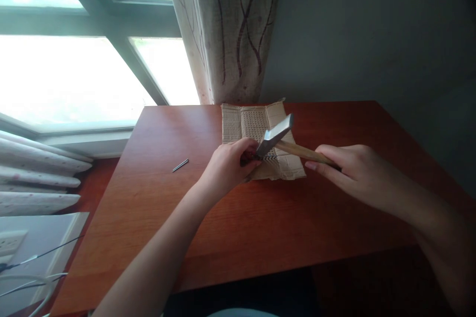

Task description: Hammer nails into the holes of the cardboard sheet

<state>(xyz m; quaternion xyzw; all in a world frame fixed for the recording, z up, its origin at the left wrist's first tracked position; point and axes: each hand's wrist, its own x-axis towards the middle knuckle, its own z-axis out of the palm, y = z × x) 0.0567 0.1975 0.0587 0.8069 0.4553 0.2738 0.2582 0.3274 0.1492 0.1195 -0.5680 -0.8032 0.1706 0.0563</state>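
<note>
Clock read from the middle of the cardboard (231, 121), 12 at the top of the view. The cardboard is laid on the far part of a red-brown wooden table (230, 237); its middle panel is pitted with rows of small holes, and its side panels are marked off by creases.

A hammer (274, 135) is held over the cardboard by the right hand (347, 166), seen between 3 and 4 o'clock. The wooden handle is wrapped near its end by closed fingers. The metal head is tilted, 1 end pointed to about 1 o'clock, the other brought close to the left fingertips; whether they are touched cannot be told.

The left hand (234, 161) is placed at 8 o'clock, at the cardboard's near edge. Thumb and fingers are curled toward each other; what is pinched, if anything, cannot be told, the gap being shadowed.

Slim metal rods (180, 165) are seen at 9 o'clock on the table. A branch-patterned curtain (238, 25) is hung toward 12, a window (74, 69) set at 10.
</note>
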